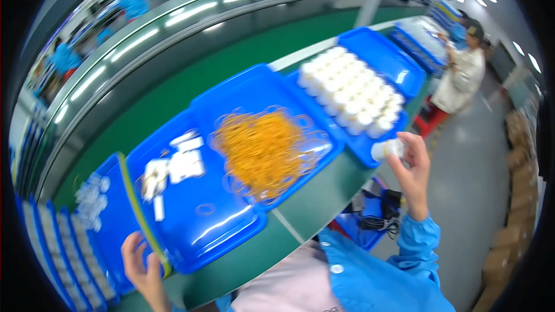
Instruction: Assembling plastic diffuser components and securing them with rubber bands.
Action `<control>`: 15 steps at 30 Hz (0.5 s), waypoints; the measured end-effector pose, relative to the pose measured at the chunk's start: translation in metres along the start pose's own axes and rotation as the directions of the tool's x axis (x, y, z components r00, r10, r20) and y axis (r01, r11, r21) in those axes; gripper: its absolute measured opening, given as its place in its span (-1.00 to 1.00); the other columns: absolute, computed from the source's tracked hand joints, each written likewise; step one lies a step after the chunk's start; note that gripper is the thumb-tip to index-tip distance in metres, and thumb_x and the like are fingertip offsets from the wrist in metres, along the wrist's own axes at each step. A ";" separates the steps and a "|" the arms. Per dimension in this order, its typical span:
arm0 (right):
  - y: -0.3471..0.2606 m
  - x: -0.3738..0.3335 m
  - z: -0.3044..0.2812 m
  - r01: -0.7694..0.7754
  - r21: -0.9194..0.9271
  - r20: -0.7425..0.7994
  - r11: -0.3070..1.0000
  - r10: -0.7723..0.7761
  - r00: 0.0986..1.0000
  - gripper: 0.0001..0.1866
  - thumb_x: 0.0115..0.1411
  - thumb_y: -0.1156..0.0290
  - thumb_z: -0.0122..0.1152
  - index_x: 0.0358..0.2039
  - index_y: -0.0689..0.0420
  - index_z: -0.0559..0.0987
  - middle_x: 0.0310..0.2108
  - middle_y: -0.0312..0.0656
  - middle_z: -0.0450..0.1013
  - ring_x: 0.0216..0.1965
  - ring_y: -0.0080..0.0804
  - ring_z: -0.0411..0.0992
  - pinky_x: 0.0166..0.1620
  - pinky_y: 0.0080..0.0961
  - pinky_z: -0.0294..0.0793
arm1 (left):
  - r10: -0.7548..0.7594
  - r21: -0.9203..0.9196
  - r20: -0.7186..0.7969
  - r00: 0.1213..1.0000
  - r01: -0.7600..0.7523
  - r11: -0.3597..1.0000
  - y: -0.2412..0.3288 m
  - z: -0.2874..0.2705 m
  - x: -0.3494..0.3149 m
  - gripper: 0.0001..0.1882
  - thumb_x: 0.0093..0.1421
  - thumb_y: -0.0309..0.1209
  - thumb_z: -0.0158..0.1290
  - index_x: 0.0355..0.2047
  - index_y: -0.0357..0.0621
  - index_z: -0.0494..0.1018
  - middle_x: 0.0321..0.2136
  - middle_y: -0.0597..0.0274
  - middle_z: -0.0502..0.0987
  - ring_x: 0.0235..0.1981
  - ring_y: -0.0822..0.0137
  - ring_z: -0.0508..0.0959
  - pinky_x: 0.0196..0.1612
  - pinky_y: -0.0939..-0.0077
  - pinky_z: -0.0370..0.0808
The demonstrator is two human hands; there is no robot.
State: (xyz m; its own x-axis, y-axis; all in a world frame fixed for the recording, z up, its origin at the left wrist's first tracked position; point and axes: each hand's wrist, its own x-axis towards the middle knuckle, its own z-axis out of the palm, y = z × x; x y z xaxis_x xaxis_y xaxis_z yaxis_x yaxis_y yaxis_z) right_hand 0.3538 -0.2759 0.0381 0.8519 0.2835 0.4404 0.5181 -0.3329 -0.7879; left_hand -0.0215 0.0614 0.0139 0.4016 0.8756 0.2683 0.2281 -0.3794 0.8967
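Observation:
My right hand [414, 170] pinches a small white cylinder [381, 150] between thumb and fingers, at the near right corner of a blue tray [370, 159]. That tray bears rows of similar white cylinders [352, 89]. My left hand [141, 266] is beside a yellow-green strip [139, 208], its fingers apart and slightly curled, with nothing visible in them. Between my hands, a blue tray [324, 124] holds a heap of orange-yellow rubber bands [260, 150]. Left of it, another blue tray [214, 237] has small white pieces [186, 163] and one loose band.
Clear plastic pieces [92, 199] lie in the far-left blue tray, near stacked trays [63, 254]. A green conveyor belt [156, 104] runs behind. Below the table edge, a blue bin [376, 208] holds black cables. A person [462, 75] stands at the right; cardboard boxes [503, 254] line the floor.

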 end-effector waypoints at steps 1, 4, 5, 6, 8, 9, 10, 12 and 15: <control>0.010 0.005 -0.011 0.039 -0.116 -0.068 0.992 -0.047 0.997 -0.58 -0.04 0.64 0.28 -0.10 0.19 0.49 -0.19 -0.26 0.35 -0.29 -0.55 0.39 -0.32 -0.65 0.44 | 0.005 0.049 0.073 0.997 -0.008 0.999 -0.004 -0.015 0.003 -0.46 0.13 -0.39 0.10 0.11 -0.34 0.30 0.05 0.10 0.38 0.08 0.26 0.37 0.14 0.38 0.26; 0.034 0.010 -0.018 0.114 -0.283 -0.166 0.952 -0.166 0.972 -0.59 -0.04 0.59 0.32 -0.11 0.17 0.52 -0.17 -0.22 0.34 -0.36 -0.56 0.38 -0.38 -0.65 0.42 | -0.041 -0.004 0.023 0.999 0.041 0.999 0.017 -0.005 0.005 -0.57 0.21 -0.47 0.05 0.08 -0.35 0.34 0.02 0.08 0.42 0.04 0.27 0.41 0.11 0.41 0.30; 0.043 0.010 -0.017 0.102 -0.271 -0.188 0.957 -0.157 0.970 -0.58 -0.04 0.59 0.33 -0.11 0.17 0.53 -0.17 -0.22 0.34 -0.37 -0.57 0.37 -0.38 -0.65 0.42 | -0.100 -0.020 0.018 0.995 0.100 0.995 0.035 0.004 0.006 -0.61 0.23 -0.52 0.04 0.06 -0.38 0.35 0.00 0.05 0.45 0.01 0.24 0.43 0.10 0.42 0.34; 0.047 0.010 -0.016 0.099 -0.271 -0.181 0.958 -0.151 0.972 -0.58 -0.05 0.58 0.34 -0.11 0.17 0.52 -0.17 -0.21 0.33 -0.39 -0.57 0.37 -0.38 -0.64 0.42 | -0.084 -0.020 0.030 0.996 0.085 0.996 0.034 0.009 0.008 -0.61 0.22 -0.53 0.04 0.06 -0.38 0.35 -0.01 0.05 0.45 0.00 0.25 0.44 0.09 0.42 0.35; 0.049 0.009 -0.007 0.099 -0.254 -0.161 0.962 -0.143 0.977 -0.56 -0.06 0.56 0.35 -0.10 0.17 0.51 -0.18 -0.21 0.33 -0.42 -0.57 0.35 -0.39 -0.64 0.42 | -0.052 -0.010 0.037 0.998 0.052 0.999 0.034 0.008 0.010 -0.61 0.21 -0.55 0.05 0.06 -0.39 0.35 -0.02 0.05 0.45 -0.02 0.25 0.45 0.07 0.44 0.37; 0.050 0.010 0.000 0.100 -0.230 -0.155 0.968 -0.138 0.978 -0.56 -0.07 0.56 0.35 -0.10 0.17 0.51 -0.19 -0.20 0.33 -0.44 -0.57 0.35 -0.40 -0.63 0.42 | -0.047 0.000 0.042 0.998 0.047 0.999 0.035 0.009 0.009 -0.61 0.21 -0.55 0.05 0.06 -0.39 0.36 -0.02 0.06 0.45 -0.02 0.26 0.45 0.08 0.44 0.36; 0.050 0.010 0.009 0.101 -0.210 -0.151 0.972 -0.134 0.979 -0.55 -0.08 0.56 0.36 -0.11 0.17 0.50 -0.19 -0.20 0.33 -0.46 -0.57 0.35 -0.41 -0.63 0.41 | -0.042 0.008 0.049 0.998 0.042 0.999 0.036 0.009 0.010 -0.62 0.22 -0.55 0.05 0.05 -0.39 0.36 -0.02 0.06 0.45 -0.02 0.26 0.45 0.08 0.43 0.36; 0.058 0.012 0.022 0.116 -0.241 -0.134 0.964 -0.152 0.979 -0.53 -0.10 0.53 0.38 -0.12 0.17 0.48 -0.19 -0.19 0.34 -0.50 -0.53 0.34 -0.45 -0.59 0.40 | -0.031 0.011 0.061 0.998 0.030 0.999 0.035 0.008 0.009 -0.62 0.22 -0.55 0.04 0.05 -0.39 0.36 -0.02 0.06 0.45 -0.02 0.26 0.45 0.08 0.43 0.36; 0.062 0.018 0.036 0.092 -0.376 -0.117 0.922 -0.145 0.982 -0.54 -0.11 0.49 0.40 -0.13 0.15 0.49 -0.19 -0.19 0.34 -0.51 -0.49 0.35 -0.45 -0.55 0.39 | -0.024 0.003 0.065 0.998 0.023 1.000 0.032 0.003 0.009 -0.63 0.22 -0.55 0.04 0.04 -0.38 0.37 -0.02 0.07 0.45 -0.02 0.27 0.45 0.08 0.43 0.36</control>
State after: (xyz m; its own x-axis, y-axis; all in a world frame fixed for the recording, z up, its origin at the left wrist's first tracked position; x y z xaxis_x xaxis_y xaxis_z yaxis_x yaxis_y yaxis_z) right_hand 0.3986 -0.2594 -0.0184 0.7705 0.2215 0.5976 0.5845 -0.6195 -0.5240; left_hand -0.0074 0.0562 0.0440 0.4532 0.8629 0.2236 0.2400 -0.3597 0.9017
